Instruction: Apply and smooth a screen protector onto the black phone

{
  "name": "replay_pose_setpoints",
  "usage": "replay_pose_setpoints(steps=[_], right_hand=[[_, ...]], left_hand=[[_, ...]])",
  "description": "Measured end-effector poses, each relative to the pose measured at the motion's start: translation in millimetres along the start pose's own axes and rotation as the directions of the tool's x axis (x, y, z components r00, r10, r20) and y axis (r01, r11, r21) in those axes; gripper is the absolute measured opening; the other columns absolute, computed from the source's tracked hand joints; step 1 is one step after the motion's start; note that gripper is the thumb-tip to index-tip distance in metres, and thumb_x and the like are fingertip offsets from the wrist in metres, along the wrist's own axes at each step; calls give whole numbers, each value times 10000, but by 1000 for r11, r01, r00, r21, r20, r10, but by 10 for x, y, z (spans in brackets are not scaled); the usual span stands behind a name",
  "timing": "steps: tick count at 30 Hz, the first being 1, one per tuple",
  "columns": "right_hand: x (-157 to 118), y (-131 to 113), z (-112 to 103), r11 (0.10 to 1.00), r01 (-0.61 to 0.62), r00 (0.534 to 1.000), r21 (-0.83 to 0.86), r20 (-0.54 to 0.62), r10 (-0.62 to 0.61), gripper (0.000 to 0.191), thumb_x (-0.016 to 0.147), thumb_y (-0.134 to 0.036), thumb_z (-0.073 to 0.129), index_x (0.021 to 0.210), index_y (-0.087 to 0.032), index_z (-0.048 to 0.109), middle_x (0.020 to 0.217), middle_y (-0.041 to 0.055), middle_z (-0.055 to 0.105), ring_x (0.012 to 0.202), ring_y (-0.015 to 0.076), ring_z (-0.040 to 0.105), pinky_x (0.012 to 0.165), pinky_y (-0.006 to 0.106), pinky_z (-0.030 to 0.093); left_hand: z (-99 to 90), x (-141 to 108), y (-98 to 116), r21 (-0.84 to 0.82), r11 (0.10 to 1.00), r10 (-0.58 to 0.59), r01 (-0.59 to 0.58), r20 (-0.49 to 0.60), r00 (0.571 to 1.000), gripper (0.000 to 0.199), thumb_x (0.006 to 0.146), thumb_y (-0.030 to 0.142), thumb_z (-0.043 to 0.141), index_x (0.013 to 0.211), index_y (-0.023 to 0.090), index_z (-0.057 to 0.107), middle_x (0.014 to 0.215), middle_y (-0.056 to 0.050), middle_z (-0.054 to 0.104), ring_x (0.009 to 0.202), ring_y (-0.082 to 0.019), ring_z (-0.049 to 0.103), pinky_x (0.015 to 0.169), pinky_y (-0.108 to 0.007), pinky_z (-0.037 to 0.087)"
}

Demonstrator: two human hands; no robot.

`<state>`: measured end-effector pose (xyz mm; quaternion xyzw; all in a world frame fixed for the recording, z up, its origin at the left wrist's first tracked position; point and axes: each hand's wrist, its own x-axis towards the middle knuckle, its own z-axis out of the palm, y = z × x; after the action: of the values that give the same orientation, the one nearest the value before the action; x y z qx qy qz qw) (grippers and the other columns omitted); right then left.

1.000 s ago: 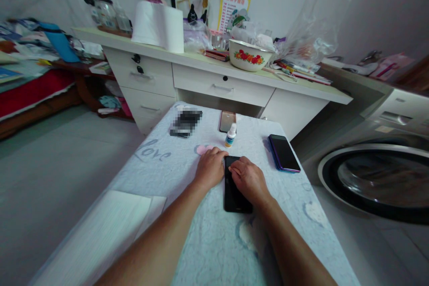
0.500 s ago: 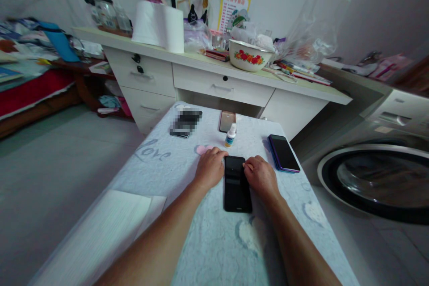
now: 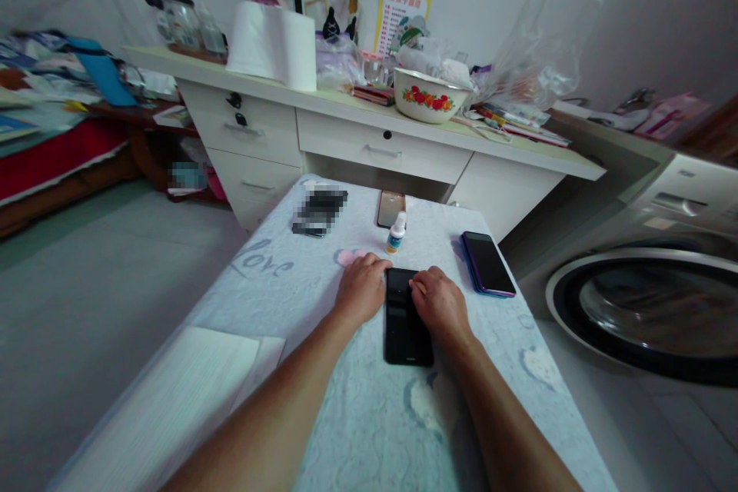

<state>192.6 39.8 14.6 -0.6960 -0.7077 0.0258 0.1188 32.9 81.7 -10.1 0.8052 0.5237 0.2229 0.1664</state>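
A black smartphone [image 3: 407,338] lies flat, screen up, on the cloth-covered table. My left hand [image 3: 361,290] rests at its upper left edge, fingers curled and a fingertip at the top corner, gripping it there. Over the upper right part of the screen is my right hand [image 3: 443,304], its fingers pinched together. Whatever those fingers may hold is hidden. Just beyond the phone a small white spray bottle [image 3: 397,234] with a blue label and yellowish bottom stands upright. Behind it lies a brownish phone or phone case [image 3: 392,207].
Another dark phone with a blue-purple edge [image 3: 489,264] lies to the right. A blurred-out dark item [image 3: 320,212] sits at the far left. White paper sheets [image 3: 190,377] lie at the near left. Beyond stands a desk [image 3: 383,146]; a washing machine [image 3: 663,277] is on the right.
My right hand has slid a little to the left, further over the phone's screen. My left hand and the phone have stayed in place.
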Motion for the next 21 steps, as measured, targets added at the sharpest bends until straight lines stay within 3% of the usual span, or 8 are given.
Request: replay_pose_setpoints(steps=[13, 21], right_hand=[[-51, -214, -14, 973, 226, 970, 46, 78, -229, 215, 942, -261, 457, 874, -218, 656, 897, 25, 570, 789, 123, 556, 682, 209, 366], [20, -186, 32, 987, 157, 987, 12, 32, -158, 223, 945, -290, 450, 887, -219, 654, 895, 24, 568, 768, 127, 554, 651, 219, 355]], left_hand=[[12, 0, 1, -11, 1000, -9, 9, -10, 1000, 344, 835, 120, 462, 1120, 226, 624, 1066, -61, 605, 1069, -199, 521, 956, -324, 402], [30, 0, -5, -11, 1000, 11, -11, -34, 999, 342, 832, 126, 467, 1118, 214, 632, 1045, -64, 609, 1045, -198, 532, 942, -322, 408]])
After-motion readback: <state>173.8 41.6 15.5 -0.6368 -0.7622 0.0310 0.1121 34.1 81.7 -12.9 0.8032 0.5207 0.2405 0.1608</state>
